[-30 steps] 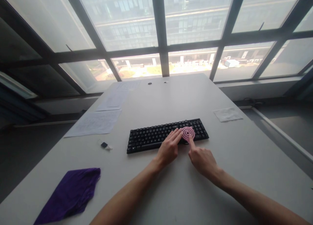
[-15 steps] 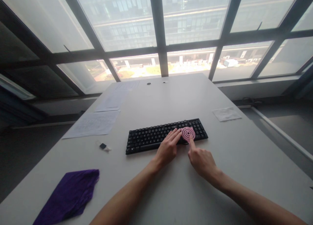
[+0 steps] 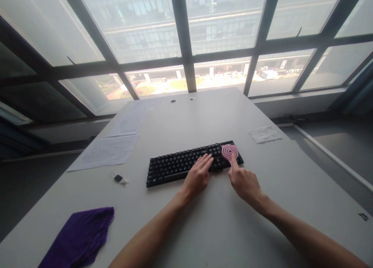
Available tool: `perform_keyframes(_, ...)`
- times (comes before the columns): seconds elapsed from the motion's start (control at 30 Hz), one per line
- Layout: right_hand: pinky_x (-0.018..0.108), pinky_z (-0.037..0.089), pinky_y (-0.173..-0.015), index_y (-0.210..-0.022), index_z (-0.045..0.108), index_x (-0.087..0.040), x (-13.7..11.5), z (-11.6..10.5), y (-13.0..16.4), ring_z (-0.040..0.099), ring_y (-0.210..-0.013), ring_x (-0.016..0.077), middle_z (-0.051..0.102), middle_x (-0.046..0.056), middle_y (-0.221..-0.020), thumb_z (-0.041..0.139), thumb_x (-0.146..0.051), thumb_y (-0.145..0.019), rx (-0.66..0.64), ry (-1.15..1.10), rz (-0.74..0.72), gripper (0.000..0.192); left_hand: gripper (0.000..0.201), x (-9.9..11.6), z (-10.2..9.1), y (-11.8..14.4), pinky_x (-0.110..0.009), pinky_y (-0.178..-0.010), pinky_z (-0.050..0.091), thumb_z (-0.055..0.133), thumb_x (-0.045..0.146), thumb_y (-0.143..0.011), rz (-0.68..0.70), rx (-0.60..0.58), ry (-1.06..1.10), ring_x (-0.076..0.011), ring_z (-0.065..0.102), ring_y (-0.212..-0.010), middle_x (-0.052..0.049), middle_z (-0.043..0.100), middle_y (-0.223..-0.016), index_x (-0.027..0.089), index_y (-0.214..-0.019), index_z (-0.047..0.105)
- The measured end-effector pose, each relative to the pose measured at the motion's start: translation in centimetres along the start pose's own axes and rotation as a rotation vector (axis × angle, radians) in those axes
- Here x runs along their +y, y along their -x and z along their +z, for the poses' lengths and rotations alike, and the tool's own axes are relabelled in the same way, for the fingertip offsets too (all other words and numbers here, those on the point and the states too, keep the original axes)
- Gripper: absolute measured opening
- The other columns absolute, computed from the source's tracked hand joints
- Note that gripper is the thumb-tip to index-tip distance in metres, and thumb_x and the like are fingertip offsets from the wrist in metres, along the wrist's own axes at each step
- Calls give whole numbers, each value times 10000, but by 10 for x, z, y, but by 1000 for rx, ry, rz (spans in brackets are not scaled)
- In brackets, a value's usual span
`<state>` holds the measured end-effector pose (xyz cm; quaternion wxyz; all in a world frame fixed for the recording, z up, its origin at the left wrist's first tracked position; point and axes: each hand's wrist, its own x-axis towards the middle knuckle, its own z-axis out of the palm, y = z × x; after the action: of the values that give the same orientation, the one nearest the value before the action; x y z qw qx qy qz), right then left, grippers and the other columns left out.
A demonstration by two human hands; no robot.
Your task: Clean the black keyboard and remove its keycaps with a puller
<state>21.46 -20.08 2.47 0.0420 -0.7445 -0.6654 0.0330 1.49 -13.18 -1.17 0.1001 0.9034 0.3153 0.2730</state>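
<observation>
A black keyboard (image 3: 171,167) lies slightly slanted on the white table. My left hand (image 3: 198,174) rests flat on its middle-right keys, fingers stretched out and holding nothing. A pink round disc with concentric rings (image 3: 229,150) sits over the number keys at the keyboard's right end. My right hand (image 3: 245,184) has its index finger extended onto the lower edge of this disc, the other fingers curled in. The disc's underside is hidden, as is most of the right thumb.
Printed papers (image 3: 105,151) lie along the table's left side. Nearer are a small dark-and-white item (image 3: 119,178) and a folded purple cloth (image 3: 78,237). A white tissue-like sheet (image 3: 264,134) is at right. Large windows (image 3: 221,23) stand beyond the table.
My right hand has moved the pink disc rightward and slightly away along the keyboard, onto the number keys. My left hand stays on the keys. The whole view has shifted a little.
</observation>
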Motion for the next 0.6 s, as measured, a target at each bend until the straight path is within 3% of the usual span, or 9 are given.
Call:
perform_keyframes(0.17,312,525,-694,-1585,-88,-26,-1,0,1,756,-773,260,767,139,-847,335,-218,-1025,-45,-21,1,727,565,9,1,-8,-552,-1220,313,388,51,-937,-23,13,-50,-236,332,-1491,-121,463,-1541,165,-1489,425)
perform_keyframes(0.33,315,523,-746,-1590,-48,-22,1,-4,5,755,-839,262,764,181,-926,346,-215,-1017,-95,-30,-3,721,615,32,4,-32,-524,-1226,305,380,47,-931,49,-52,-28,-229,244,-1525,-117,374,-1597,166,-1534,347)
perform_keyframes(0.43,330,521,-764,-1586,-81,-27,9,-4,6,755,-851,270,762,188,-947,337,-205,-1017,-94,-39,-1,728,625,45,12,-49,-484,-1240,285,392,39,-922,105,-96,-27,-217,173,-1543,-113,339,-1616,155,-1534,341)
perform_keyframes(0.6,341,517,-794,-1597,-68,-68,21,0,6,755,-883,272,761,194,-991,343,-210,-1022,-97,-65,-30,721,577,48,31,-61,-478,-1231,300,430,60,-915,132,-118,-29,-238,244,-1525,-127,410,-1576,133,-1487,412)
